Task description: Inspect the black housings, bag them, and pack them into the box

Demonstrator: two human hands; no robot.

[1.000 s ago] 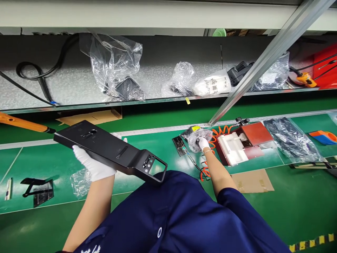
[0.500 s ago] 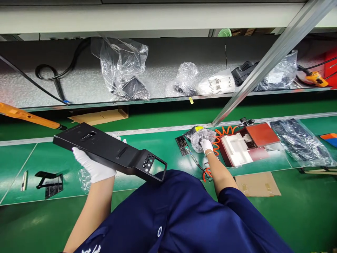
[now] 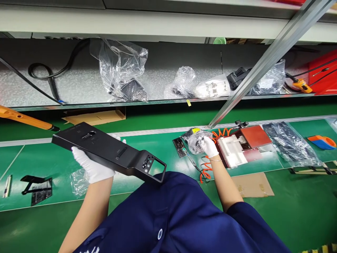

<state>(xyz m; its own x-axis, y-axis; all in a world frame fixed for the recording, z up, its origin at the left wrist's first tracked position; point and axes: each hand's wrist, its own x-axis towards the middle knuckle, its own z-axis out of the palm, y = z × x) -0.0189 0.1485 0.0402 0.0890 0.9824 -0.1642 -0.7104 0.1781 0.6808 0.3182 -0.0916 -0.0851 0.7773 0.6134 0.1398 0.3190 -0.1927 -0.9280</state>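
My left hand (image 3: 92,167), in a white glove, is closed round a long black plastic housing (image 3: 102,146) from beneath. The housing has slots, a row of small holes and a rectangular opening at its narrower end, and it is held tilted above the green bench. My right hand (image 3: 209,147), also gloved, is at a crumpled clear plastic bag (image 3: 195,144). Its fingers are pinched on a small black part (image 3: 201,138) at the bag's mouth; the part's shape is too small to make out. A black plate (image 3: 179,147) lies just left of the bag.
A red-brown fixture with a white nest (image 3: 233,151) stands right of the bag, beside a coiled orange hose (image 3: 206,170). Farther right lies a bag of black parts (image 3: 291,142). An orange power screwdriver (image 3: 26,118) hangs at left. An aluminium post (image 3: 252,77) slants across the right side.
My right hand has drawn back slightly from inside the plastic bag, with a small black part at its fingertips. My left hand still holds the housing. The view has shifted slightly rightward.
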